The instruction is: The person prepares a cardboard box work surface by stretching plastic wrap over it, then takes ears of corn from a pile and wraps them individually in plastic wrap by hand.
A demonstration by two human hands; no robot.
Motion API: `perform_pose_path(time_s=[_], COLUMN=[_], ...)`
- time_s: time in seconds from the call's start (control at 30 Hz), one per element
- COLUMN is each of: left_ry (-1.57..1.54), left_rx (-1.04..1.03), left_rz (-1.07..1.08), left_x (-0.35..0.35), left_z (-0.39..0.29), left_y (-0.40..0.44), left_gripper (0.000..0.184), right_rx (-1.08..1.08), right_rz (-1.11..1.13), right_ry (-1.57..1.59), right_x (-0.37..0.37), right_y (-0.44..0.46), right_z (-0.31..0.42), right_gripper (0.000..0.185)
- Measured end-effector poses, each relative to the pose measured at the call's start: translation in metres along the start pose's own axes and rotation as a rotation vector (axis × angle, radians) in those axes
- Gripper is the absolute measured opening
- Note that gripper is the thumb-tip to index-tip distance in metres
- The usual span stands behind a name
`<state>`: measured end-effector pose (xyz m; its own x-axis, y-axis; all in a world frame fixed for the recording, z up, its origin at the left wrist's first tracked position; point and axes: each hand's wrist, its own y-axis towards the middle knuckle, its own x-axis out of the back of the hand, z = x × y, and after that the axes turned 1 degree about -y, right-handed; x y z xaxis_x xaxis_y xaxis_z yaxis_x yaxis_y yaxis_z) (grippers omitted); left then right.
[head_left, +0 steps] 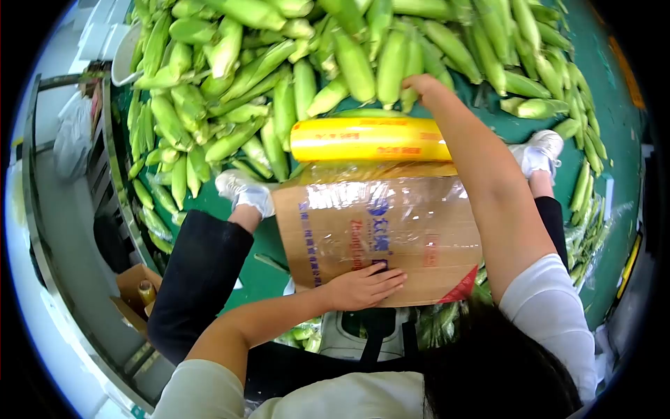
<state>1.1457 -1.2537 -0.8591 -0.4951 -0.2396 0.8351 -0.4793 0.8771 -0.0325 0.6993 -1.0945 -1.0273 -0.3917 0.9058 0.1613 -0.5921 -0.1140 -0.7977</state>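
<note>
My left hand (366,286) lies flat on a cardboard box (419,237) with printed lettering and clear film over its surface, its fingers stretched out. Across the far edge of the box rests a yellow roll of wrap (370,140) with red print. Beyond the roll, my right hand (427,89) reaches into the heap of corn (265,70). Its fingers are curled at a green ear of corn (410,64) in husk; the fingertips are partly hidden.
My shoes (246,190) stand either side of the box on the green floor (262,248). A metal frame (52,265) runs along the left, with a small open carton (132,293) beside it. Wrapped green vegetables (586,241) lie at the right.
</note>
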Motion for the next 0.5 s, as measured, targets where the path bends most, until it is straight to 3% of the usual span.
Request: perform_pose_path(time_s=[0.07,0.1,0.17,0.23,0.3,0.37,0.4,0.43,0.47,0.5], left_ry=[0.007,-0.011,-0.056,-0.037,-0.04,-0.055,-0.044,-0.045,0.018,0.088], left_rx=[-0.046,-0.063,-0.113,-0.136,-0.162,-0.225,-0.252,-0.277,-0.236,-0.201], left_rz=[-0.105,-0.167,-0.292,-0.367,-0.358,-0.391,-0.41,-0.426,-0.429,-0.432], left_x=[-0.004,-0.01,-0.025,-0.02,-0.012,-0.016,-0.012,-0.007,0.005,0.022], left_z=[-0.002,0.001,0.0,0.001,-0.001,-0.005,-0.006,-0.014,-0.021,-0.023], left_y=[-0.007,-0.011,-0.017,-0.016,-0.017,-0.016,-0.015,-0.013,-0.008,-0.001], left_gripper=[0.045,0.042,0.037,0.032,0.032,0.033,0.034,0.036,0.039,0.043], right_rx=[0.001,0.139,0.162,0.332,0.219,0.424,0.412,0.669,0.597,0.896], right_rz=[-0.012,0.002,-0.155,-0.439,-0.126,-0.296,-0.155,-0.167,0.042,-0.022], right_ry=[0.32,0.271,-0.108,-0.495,-0.285,-0.207,-0.293,-0.512,-0.396,-0.777], right_x=[-0.017,-0.007,0.03,0.066,0.1,0.076,0.072,0.066,0.035,0.023], right_y=[0.002,-0.01,-0.046,-0.115,-0.19,-0.283,-0.314,-0.316,-0.363,-0.366], right_z=[-0.01,-0.014,0.0,0.02,0.027,0.003,-0.015,-0.058,-0.054,-0.074], right_gripper=[0.059,0.061,0.072,0.075,0.058,0.072,0.086,0.086,0.085,0.084])
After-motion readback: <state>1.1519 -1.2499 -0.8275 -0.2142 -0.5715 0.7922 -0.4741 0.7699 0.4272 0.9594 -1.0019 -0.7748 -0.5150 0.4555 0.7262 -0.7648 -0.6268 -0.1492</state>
